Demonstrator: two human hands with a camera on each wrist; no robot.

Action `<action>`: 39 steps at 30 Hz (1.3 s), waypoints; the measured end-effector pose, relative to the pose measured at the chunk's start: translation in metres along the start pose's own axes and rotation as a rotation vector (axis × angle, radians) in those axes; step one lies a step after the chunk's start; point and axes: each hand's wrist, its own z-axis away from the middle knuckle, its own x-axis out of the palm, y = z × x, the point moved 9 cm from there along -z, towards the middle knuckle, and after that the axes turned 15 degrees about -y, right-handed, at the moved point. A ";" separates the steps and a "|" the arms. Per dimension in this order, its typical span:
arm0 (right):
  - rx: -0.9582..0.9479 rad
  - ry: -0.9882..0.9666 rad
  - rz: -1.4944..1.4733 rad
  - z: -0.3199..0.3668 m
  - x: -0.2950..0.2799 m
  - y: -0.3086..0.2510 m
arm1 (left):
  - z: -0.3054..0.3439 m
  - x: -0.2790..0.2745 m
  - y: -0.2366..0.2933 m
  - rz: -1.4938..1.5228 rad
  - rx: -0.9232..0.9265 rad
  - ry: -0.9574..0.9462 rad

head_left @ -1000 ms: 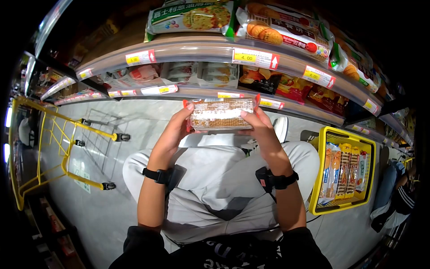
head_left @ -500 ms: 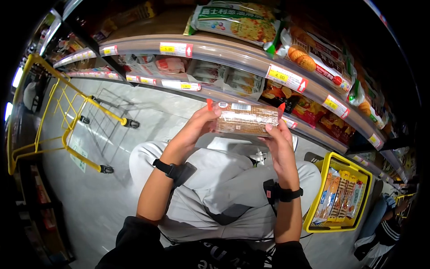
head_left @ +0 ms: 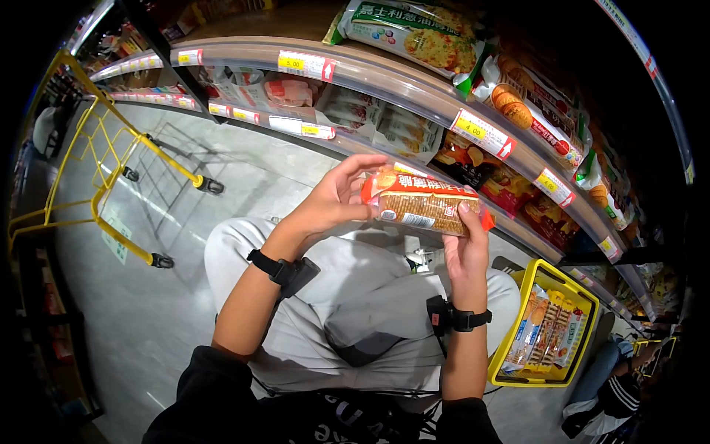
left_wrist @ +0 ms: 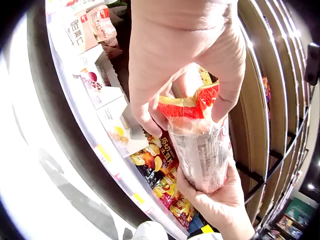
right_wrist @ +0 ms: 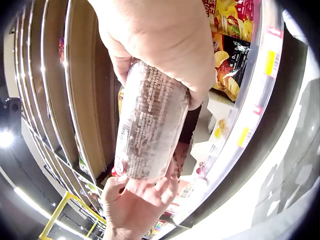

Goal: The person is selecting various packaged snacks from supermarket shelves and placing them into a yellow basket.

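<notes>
A long biscuit pack (head_left: 425, 211) in clear and red wrapping is held up in front of the lower shelf, its red lettered face partly turned up. My left hand (head_left: 325, 203) curves its thumb and fingers round the pack's left end, beside the red crimped edge. At the other end my right hand (head_left: 467, 259) grips the pack, thumb on the near side. The left wrist view shows the red and gold end seal (left_wrist: 187, 105) between the left thumb and fingers. Printed small text covers the pack's side (right_wrist: 150, 120) in the right wrist view.
A yellow basket (head_left: 494, 362) with several biscuit packs stands on the floor at my right. Shelves with price tags (head_left: 484, 133) run across the front, bearing a green-and-white biscuit pack (head_left: 414, 37) and others. A yellow cart frame (head_left: 100, 196) stands left. Another person (head_left: 603, 385) is at far right.
The biscuit pack has been rolled between the hands, bringing its red lettered face into view. The left hand has shifted its hold at the left end. The head view has swung left.
</notes>
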 end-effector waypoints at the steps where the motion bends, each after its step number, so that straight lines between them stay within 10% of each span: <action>1: 0.000 0.001 0.003 0.001 0.003 -0.001 | 0.000 -0.004 -0.001 0.029 0.029 0.041; 12: -0.132 -0.242 0.330 0.009 0.047 -0.021 | 0.006 0.004 -0.015 0.242 -0.194 0.036; 20: -0.091 -0.195 0.153 0.002 0.033 -0.016 | 0.006 0.004 0.025 -0.116 0.195 0.069; 39: -0.038 -0.211 0.205 0.002 0.040 -0.012 | 0.001 0.002 0.018 -0.037 0.201 0.018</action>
